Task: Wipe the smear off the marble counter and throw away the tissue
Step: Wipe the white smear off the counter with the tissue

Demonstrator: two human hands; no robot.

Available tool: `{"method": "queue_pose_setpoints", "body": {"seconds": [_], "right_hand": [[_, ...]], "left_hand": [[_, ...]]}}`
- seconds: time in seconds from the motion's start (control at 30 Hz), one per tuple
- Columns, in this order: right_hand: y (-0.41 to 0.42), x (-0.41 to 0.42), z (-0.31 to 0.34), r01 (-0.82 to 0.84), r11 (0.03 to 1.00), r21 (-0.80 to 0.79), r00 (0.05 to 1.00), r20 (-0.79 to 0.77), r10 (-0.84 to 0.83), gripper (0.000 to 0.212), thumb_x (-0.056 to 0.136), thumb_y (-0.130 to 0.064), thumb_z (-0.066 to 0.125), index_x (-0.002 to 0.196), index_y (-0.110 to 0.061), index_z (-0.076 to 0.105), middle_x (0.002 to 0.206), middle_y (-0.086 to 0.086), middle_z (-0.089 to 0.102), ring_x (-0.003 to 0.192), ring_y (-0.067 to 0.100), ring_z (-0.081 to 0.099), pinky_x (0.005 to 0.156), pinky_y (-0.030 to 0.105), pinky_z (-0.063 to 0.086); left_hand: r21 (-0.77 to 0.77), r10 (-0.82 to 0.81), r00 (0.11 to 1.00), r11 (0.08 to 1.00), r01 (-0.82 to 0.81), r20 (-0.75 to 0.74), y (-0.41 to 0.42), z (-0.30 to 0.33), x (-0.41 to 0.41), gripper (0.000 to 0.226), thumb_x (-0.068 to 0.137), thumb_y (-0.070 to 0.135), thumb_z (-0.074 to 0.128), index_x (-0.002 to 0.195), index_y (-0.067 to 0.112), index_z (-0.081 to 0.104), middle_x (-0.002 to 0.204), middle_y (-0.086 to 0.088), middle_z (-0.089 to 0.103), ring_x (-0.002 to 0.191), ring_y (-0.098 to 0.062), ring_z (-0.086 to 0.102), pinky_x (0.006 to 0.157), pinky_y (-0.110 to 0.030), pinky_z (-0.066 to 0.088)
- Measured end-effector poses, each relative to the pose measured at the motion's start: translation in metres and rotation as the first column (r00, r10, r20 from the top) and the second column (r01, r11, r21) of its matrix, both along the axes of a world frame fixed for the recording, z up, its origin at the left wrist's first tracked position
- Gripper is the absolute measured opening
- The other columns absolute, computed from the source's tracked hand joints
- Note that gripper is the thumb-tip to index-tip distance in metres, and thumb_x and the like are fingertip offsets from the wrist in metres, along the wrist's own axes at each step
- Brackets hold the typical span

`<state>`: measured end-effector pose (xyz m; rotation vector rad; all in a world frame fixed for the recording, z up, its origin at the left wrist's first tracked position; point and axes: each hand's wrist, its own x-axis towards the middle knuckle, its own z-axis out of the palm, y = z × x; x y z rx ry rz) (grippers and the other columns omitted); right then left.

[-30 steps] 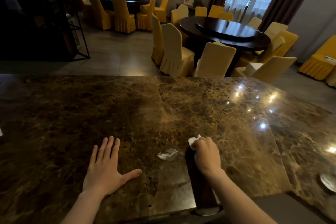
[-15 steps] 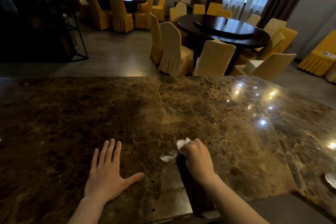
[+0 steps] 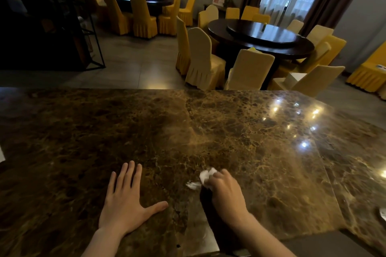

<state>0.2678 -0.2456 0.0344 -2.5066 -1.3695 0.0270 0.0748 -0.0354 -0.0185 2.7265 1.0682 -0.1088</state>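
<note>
Tissue (image 3: 207,177) against smear (image 3: 192,184)

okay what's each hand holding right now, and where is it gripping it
The right hand holds a crumpled white tissue, bunched in its fingertips against the marble counter. The left hand holds nothing; it lies flat, palm down, on the counter.

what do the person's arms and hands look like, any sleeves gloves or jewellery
Both are bare. The left hand and right hand wear no gloves, and no rings, watch or bracelet show. Both forearms are uncovered right down to the bottom edge of the frame, so no sleeve is in view. The right hand is slightly blurred, so fine detail there is unclear.
</note>
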Motion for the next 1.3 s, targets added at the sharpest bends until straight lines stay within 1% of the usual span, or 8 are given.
{"method": "queue_pose_setpoints", "body": {"seconds": [0.17, 0.37, 0.6, 0.7, 0.8, 0.87, 1.07, 1.3], "right_hand": [[-0.023, -0.004, -0.01, -0.101, 0.995, -0.007, 0.995, 0.011, 0.101, 0.025, 0.072, -0.008, 0.077, 0.083, -0.03, 0.075, 0.078, -0.014, 0.063, 0.076, 0.011, 0.047, 0.054, 0.021, 0.037], [0.02, 0.026, 0.007, 0.157, 0.987, -0.032, 0.987, 0.044, -0.156, 0.025, 0.084, 0.003, 0.063, 0.09, -0.017, 0.077, 0.087, -0.003, 0.069, 0.083, 0.015, 0.048, 0.062, 0.029, 0.043], [-0.02, -0.011, -0.003, -0.158, 0.986, -0.046, 0.987, 0.004, 0.159, 0.021, 0.077, -0.008, 0.072, 0.085, -0.028, 0.074, 0.082, -0.011, 0.064, 0.082, 0.013, 0.05, 0.06, 0.022, 0.039], [-0.02, 0.007, 0.006, 0.08, 0.992, 0.101, 0.981, -0.184, -0.061, 0.028, 0.083, -0.003, 0.068, 0.092, -0.027, 0.08, 0.09, -0.013, 0.07, 0.089, 0.009, 0.061, 0.075, 0.023, 0.049], [-0.011, 0.029, 0.022, 0.666, 0.714, 0.216, 0.593, -0.734, -0.331, 0.028, 0.086, -0.003, 0.066, 0.096, -0.025, 0.081, 0.093, -0.005, 0.077, 0.085, 0.015, 0.072, 0.079, 0.037, 0.059], [-0.003, 0.026, 0.023, 0.728, 0.675, 0.117, 0.438, -0.837, -0.328, 0.022, 0.092, -0.01, 0.065, 0.101, -0.023, 0.08, 0.088, 0.0, 0.078, 0.08, 0.019, 0.073, 0.076, 0.042, 0.061], [0.003, -0.011, 0.005, 0.162, 0.983, 0.086, 0.933, -0.338, -0.124, 0.047, 0.089, 0.003, 0.055, 0.131, -0.017, 0.062, 0.124, 0.002, 0.067, 0.108, 0.023, 0.057, 0.088, 0.032, 0.047], [0.007, -0.042, -0.004, -0.009, 0.995, 0.098, 0.996, -0.082, 0.017, 0.044, 0.083, -0.001, 0.073, 0.124, -0.014, 0.066, 0.109, -0.002, 0.073, 0.095, 0.021, 0.056, 0.074, 0.026, 0.046]], "left_hand": [[0.01, -0.002, 1.0, 1.0, 0.002, 0.009, -0.001, -0.003, -0.002, 0.145, 0.052, 0.117, 0.005, 0.156, 0.024, -0.031, 0.168, 0.001, -0.035, 0.154, -0.018, -0.036, 0.131, -0.051, -0.016], [0.013, -0.009, 1.0, 1.0, 0.009, 0.027, 0.0, -0.005, -0.003, 0.144, 0.053, 0.117, 0.007, 0.157, 0.025, -0.03, 0.169, 0.002, -0.034, 0.154, -0.017, -0.036, 0.131, -0.05, -0.016], [0.032, -0.004, 0.997, 0.999, 0.001, 0.08, 0.0, -0.007, -0.002, 0.144, 0.054, 0.117, 0.011, 0.159, 0.024, -0.024, 0.171, 0.001, -0.027, 0.156, -0.018, -0.03, 0.133, -0.051, -0.012], [0.029, -0.008, 0.996, 1.0, 0.006, 0.085, 0.0, -0.007, -0.003, 0.144, 0.054, 0.117, 0.011, 0.159, 0.024, -0.024, 0.171, 0.001, -0.027, 0.156, -0.018, -0.03, 0.133, -0.051, -0.012], [0.036, -0.004, 0.996, 0.999, 0.001, 0.084, 0.0, -0.008, -0.002, 0.145, 0.053, 0.117, 0.01, 0.158, 0.025, -0.026, 0.17, 0.002, -0.03, 0.156, -0.017, -0.033, 0.132, -0.05, -0.014], [0.034, -0.009, 0.994, 0.999, 0.005, 0.106, 0.001, -0.009, -0.003, 0.145, 0.054, 0.117, 0.013, 0.159, 0.025, -0.023, 0.171, 0.003, -0.027, 0.156, -0.017, -0.03, 0.132, -0.05, -0.013], [0.043, -0.014, 0.989, 0.999, 0.007, 0.149, 0.002, -0.013, -0.004, 0.142, 0.058, 0.116, 0.021, 0.161, 0.025, -0.015, 0.173, 0.003, -0.018, 0.158, -0.016, -0.025, 0.13, -0.048, -0.013], [0.047, 0.001, 0.993, 0.999, -0.007, 0.122, 0.001, -0.011, -0.003, 0.144, 0.056, 0.117, 0.015, 0.161, 0.024, -0.017, 0.171, 0.003, -0.023, 0.157, -0.016, -0.029, 0.13, -0.049, -0.015]]}}
